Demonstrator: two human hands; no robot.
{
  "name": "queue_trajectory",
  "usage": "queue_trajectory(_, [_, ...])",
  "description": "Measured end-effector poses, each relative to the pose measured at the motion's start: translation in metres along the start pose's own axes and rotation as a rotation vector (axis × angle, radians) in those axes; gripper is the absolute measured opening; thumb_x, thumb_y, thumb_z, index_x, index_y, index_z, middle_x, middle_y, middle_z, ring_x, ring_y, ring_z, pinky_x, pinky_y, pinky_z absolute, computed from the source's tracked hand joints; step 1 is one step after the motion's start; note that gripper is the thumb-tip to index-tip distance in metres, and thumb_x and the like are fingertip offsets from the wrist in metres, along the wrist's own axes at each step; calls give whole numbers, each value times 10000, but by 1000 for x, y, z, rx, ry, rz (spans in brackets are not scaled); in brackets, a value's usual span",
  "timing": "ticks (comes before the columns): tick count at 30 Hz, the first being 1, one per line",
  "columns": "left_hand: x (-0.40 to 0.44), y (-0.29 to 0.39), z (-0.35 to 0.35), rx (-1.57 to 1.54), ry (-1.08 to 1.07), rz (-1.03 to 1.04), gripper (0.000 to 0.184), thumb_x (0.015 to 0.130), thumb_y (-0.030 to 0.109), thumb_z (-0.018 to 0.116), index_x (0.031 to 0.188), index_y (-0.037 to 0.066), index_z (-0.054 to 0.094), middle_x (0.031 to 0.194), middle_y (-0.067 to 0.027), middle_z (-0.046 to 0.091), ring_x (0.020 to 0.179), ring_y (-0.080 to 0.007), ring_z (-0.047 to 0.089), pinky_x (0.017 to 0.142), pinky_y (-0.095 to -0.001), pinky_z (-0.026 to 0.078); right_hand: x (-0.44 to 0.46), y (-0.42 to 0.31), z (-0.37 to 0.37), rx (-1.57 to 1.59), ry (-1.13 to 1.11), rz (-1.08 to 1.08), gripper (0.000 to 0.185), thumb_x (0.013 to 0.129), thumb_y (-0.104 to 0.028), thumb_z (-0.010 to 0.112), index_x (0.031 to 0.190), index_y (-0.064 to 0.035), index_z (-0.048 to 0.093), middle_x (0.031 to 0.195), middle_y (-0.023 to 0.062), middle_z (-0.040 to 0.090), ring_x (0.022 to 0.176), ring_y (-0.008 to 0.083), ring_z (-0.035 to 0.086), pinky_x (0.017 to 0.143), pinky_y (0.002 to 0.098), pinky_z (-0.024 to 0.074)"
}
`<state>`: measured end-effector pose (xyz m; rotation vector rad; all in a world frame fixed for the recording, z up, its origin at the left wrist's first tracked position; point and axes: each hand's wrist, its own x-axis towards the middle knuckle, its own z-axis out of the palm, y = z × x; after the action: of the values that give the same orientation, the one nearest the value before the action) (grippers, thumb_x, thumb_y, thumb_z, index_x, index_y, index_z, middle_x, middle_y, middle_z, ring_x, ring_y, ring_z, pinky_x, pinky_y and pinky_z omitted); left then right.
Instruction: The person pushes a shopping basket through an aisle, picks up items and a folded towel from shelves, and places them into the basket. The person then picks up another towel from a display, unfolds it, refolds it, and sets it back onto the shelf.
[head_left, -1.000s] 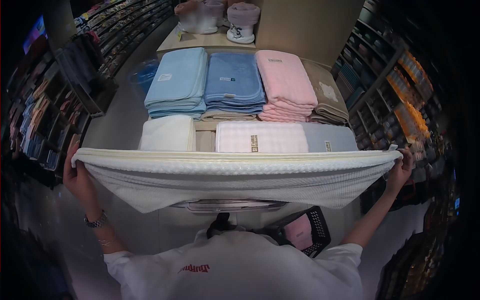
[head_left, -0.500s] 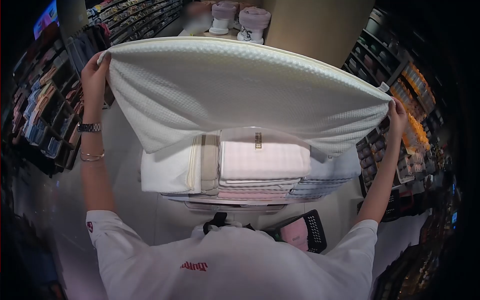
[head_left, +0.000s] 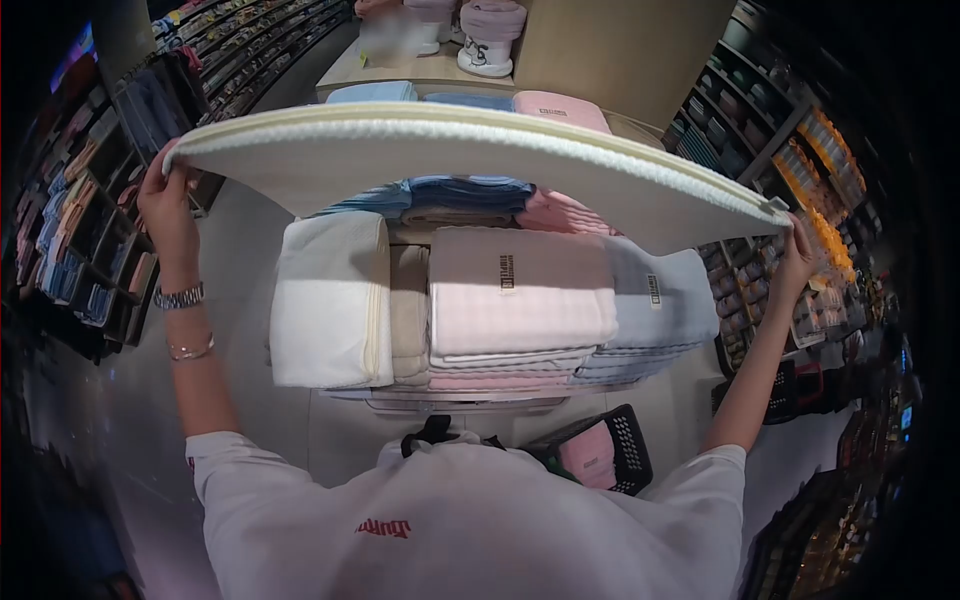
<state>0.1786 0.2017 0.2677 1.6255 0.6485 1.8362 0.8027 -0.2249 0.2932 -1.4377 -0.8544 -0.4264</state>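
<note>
A wide white textured blanket [head_left: 470, 140] is stretched in the air between my two hands, folded so that cream edges show along its top. My left hand [head_left: 167, 190] is closed on its left corner, and my right hand [head_left: 797, 255] pinches its right corner beside a small tag. Beneath and nearer to me lie a folded white blanket [head_left: 330, 300], a narrow beige stack [head_left: 408, 310], a pale pink stack [head_left: 520, 290] and a grey-blue stack [head_left: 660, 300]. Behind the blanket, blue piles [head_left: 470, 190] and a pink pile [head_left: 565, 212] are partly hidden.
A black basket [head_left: 632, 450] holding a pink folded item [head_left: 588, 455] is on the floor near me. Shelves of goods stand at left [head_left: 85, 220] and right [head_left: 750, 110]. Rolled pink items [head_left: 488, 40] sit on a wooden ledge [head_left: 410, 78] at the back.
From waist level the blanket swung up and away, uncovering the near stacks. Since half a second ago it has dropped somewhat, both hands have lowered slightly, and the far piles show again.
</note>
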Motion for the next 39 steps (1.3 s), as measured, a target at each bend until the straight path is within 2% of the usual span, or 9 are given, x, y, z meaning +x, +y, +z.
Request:
queue_trajectory(3, [-97,-8,-64,140,-198,-33,74,876,54,525,865,15,587,927,-75,589,861,-141,529,744,-254,417,-103,29,-42,-32,-144,27,150,866,-61,559,949,44,627,996,93,616,961,174,561,897,299,401])
queue_trajectory(6, [-202,-27,-114,180,-275,-436,57,788,-21,550,741,-9,579,953,-88,584,916,-184,535,848,-300,405,-215,34,-45,-139,-210,231,132,775,72,530,846,47,639,953,97,612,946,186,545,890,295,397])
queue_trajectory(10, [-294,-53,-131,237,-228,-676,132,757,-77,512,797,-6,616,1101,-109,541,1057,-201,503,914,-311,392,-322,67,-39,-102,-141,559,122,821,47,512,865,43,626,1130,121,553,1029,202,534,914,314,403])
queue_trajectory(17, [-314,-58,-124,-160,-107,-1033,187,762,-16,522,927,-1,608,1209,-111,470,1142,-222,454,961,-361,378,-395,111,-41,690,64,1010,209,911,-127,508,1089,-16,504,1250,118,455,1101,227,494,947,373,412])
queue_trajectory(20, [-307,-96,-127,308,-100,-768,157,771,21,540,914,8,601,1189,-115,475,1131,-243,456,963,-374,365,-392,94,-23,978,128,1017,235,906,-149,518,1108,-37,474,1203,118,482,1125,235,470,965,393,393])
queue_trajectory(23, [-248,-33,-5,1000,-129,-209,154,784,17,513,917,16,591,1173,-127,477,1107,-265,464,956,-381,358,-389,95,-5,947,235,1016,259,902,-149,524,1121,-22,472,1192,130,497,1132,255,473,988,395,367])
queue_trajectory(27, [-202,-10,158,212,-558,-230,162,807,-1,478,925,25,586,1058,-109,549,1044,-266,508,894,-356,391,-386,90,5,967,373,1100,340,902,-125,509,1197,26,436,1220,146,500,1151,255,471,1028,394,333])
queue_trajectory(31, [-214,1,329,-77,-1083,16,169,831,66,488,971,10,563,995,-142,564,942,-293,538,856,-375,410,-376,68,20,1158,590,1242,371,896,-122,511,1229,18,425,1243,143,496,1178,251,452,1050,396,310])
queue_trajectory(39, [-332,-76,528,301,-1234,160,286,901,267,460,850,19,594,794,-150,612,838,-334,573,760,-431,435,-401,70,32,1061,591,1283,383,874,-72,544,1227,27,433,1201,144,523,1105,248,514,966,365,405])
